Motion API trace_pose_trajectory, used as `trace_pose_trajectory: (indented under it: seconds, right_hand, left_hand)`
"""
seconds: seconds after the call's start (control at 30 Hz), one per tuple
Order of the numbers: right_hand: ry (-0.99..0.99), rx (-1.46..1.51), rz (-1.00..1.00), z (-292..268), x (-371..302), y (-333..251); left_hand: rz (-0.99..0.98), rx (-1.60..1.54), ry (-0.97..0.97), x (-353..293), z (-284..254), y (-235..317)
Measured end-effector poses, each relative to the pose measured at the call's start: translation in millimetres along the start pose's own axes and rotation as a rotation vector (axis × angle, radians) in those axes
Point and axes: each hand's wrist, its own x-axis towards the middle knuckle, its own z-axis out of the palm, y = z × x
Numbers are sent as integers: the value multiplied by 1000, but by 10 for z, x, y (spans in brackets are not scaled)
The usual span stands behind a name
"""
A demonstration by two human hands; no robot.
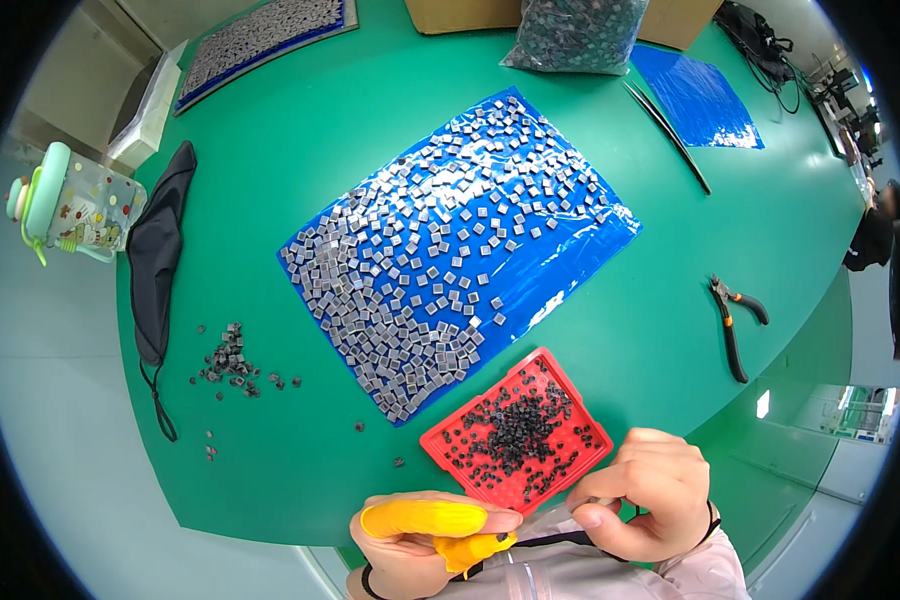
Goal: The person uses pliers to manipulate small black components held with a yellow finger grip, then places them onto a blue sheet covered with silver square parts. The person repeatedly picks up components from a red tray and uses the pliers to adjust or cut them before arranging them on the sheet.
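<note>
My left hand (415,545), with yellow finger covers on some fingers, is closed in a pinch at the near edge of the table. A small dark piece (503,537) shows at its fingertips. My right hand (655,490) is closed too, thumb against forefinger; what sits between them is too small to name. Just beyond both hands lies a red tray (457,418) holding a heap of tiny black parts (518,432). Farther off, a blue film sheet (545,290) carries many small square silvery pieces (400,375), crowded toward its left and near side.
Orange-handled cutters (728,330) and black tweezers (670,140) lie right. Loose dark pieces (232,360), a black mask-like cloth (158,255) and a drinking bottle (95,205) are left. Behind stand a bag of pieces (580,35), a blue sheet (695,95) and a loaded panel (260,45).
</note>
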Motion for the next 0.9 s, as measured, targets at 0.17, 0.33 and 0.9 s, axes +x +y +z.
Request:
trace_pose_trajectory:
  seconds: [0.17, 0.33, 0.9]
  right_hand:
    - [-13, 5, 6, -5, -13, -17]
    - [-18, -19, -6, 4, -5, -17]
    - [49, -18, 8, 17, -3, -10]
  left_hand:
    - [-7, 63, -47, -6, -17, 14]
    - [88, 6, -63, -16, -69, -82]
    - [90, 171, -139, 95, -48, 31]
